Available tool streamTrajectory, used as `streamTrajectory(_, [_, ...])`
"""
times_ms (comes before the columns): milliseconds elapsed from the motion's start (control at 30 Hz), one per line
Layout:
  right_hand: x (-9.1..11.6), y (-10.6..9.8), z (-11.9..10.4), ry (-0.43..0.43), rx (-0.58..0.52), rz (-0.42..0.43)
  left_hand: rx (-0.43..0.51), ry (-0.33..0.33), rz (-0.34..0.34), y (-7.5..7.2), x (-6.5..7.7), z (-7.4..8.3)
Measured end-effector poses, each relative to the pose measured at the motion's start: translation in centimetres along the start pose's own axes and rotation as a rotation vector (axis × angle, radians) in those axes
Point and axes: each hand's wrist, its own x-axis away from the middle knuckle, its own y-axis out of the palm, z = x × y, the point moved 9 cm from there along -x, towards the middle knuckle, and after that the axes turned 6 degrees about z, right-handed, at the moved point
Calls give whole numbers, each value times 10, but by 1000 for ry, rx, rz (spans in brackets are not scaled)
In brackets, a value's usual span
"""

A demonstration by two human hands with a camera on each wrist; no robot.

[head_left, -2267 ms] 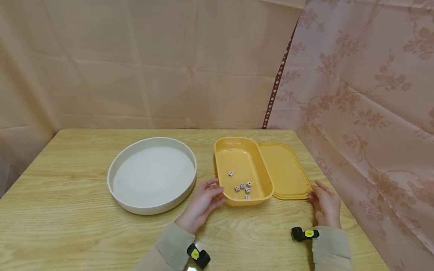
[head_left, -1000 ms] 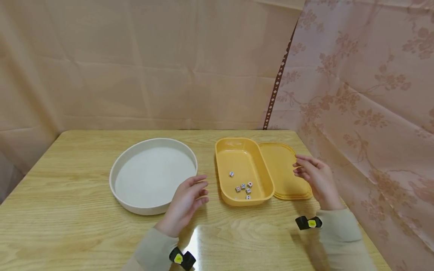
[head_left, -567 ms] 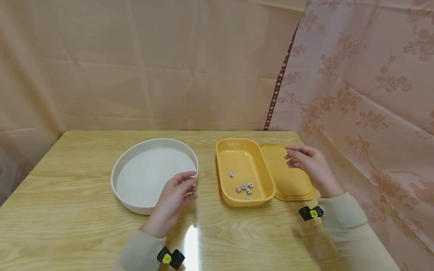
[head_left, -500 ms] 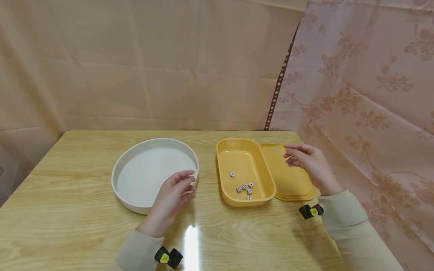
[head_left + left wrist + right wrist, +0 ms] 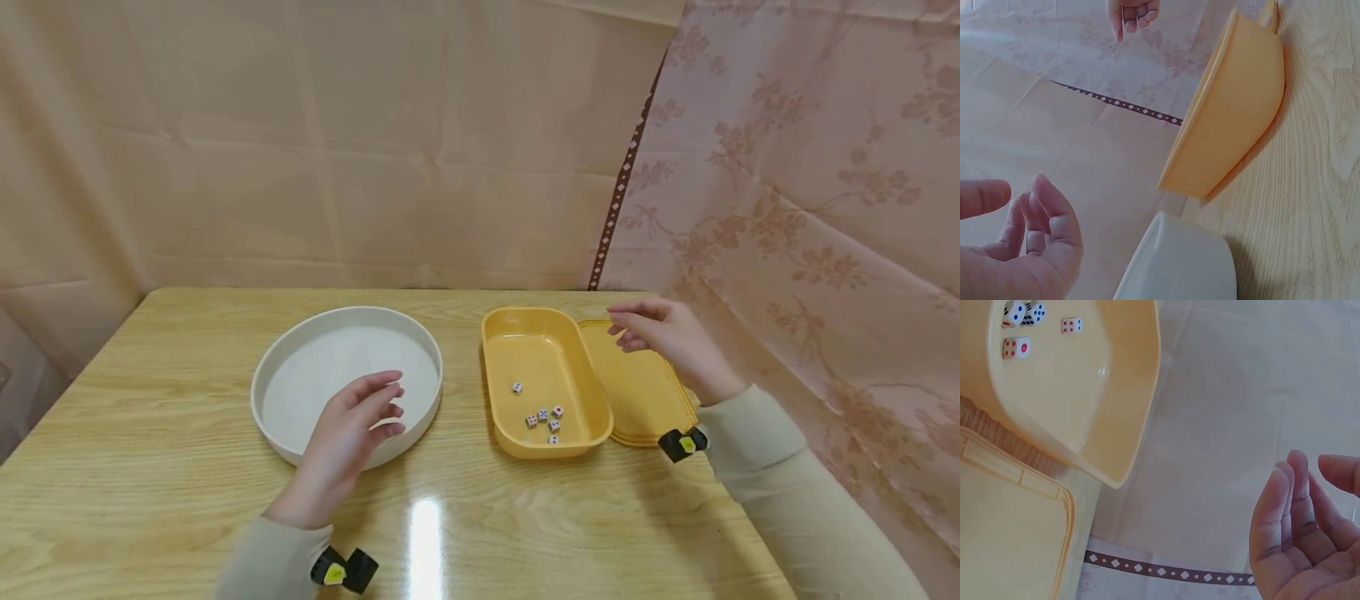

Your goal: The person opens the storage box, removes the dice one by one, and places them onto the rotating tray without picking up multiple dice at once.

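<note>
My left hand hovers over the near right side of a round white tray, fingers relaxed and slightly bent, holding nothing. My right hand is raised above a flat yellow lid, its fingers loose, with a gap between thumb and fingertips in the right wrist view. Between the hands stands a yellow rectangular box. Several white dice lie on its floor, most grouped near the front end, and one die sits apart farther back. Neither hand touches the box.
Everything stands on a wooden table. A beige curtain hangs behind it and a pink floral curtain along the right. The lid lies right beside the box, partly hidden behind its wall.
My left hand has left the box's near left corner and moved left over the tray. My right hand has let go of the lid's corner and risen up and leftward. The dice have stayed put.
</note>
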Motion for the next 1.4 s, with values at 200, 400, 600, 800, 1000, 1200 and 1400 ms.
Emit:
streamTrajectory(200, [-10, 11, -10, 17, 35, -44, -59, 7, 26, -14, 5, 7])
streamTrajectory(400, [-17, 21, -12, 14, 72, -71, -130, 36, 24, -27, 6, 18])
streamTrajectory(600, [-22, 35, -10, 10, 135, -128, -159, 72, 37, -48, 5, 27])
streamTrajectory(800, [-30, 51, -11, 4, 141, -205, -191, 107, 68, -71, 3, 36])
streamTrajectory(1000, [-35, 64, -12, 10, 139, -239, -324, 105, 122, -91, 0, 39])
streamTrajectory(1200, [-37, 73, -15, 4, 121, -260, -421, 99, 194, -112, -7, 38])
streamTrajectory(1400, [-40, 81, -16, 6, 134, -292, -466, 104, 268, -129, -12, 35])
